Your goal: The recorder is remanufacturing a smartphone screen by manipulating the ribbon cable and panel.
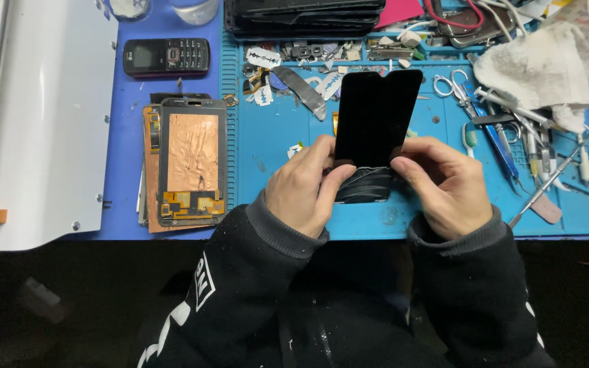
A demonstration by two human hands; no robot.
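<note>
The black phone screen panel [376, 116] stands tilted over the middle of the blue work mat [274, 143], its lower end, cracked and shattered, pinched between the left hand [305, 184] and the right hand [441, 187], each grip closed on a bottom corner with thumb and fingertips. It looks thin, light, stiff and brittle, so the sound side edges seem safer to hold than the sharp broken end. Left of the panel lie a copper-backed phone frame [191, 163] and a small black keypad phone [166, 56]; right of it scissors [455, 85], tweezers [547, 180] and a white cloth [543, 68] crowd the mat, leaving open room mainly just beside the panel's left.
</note>
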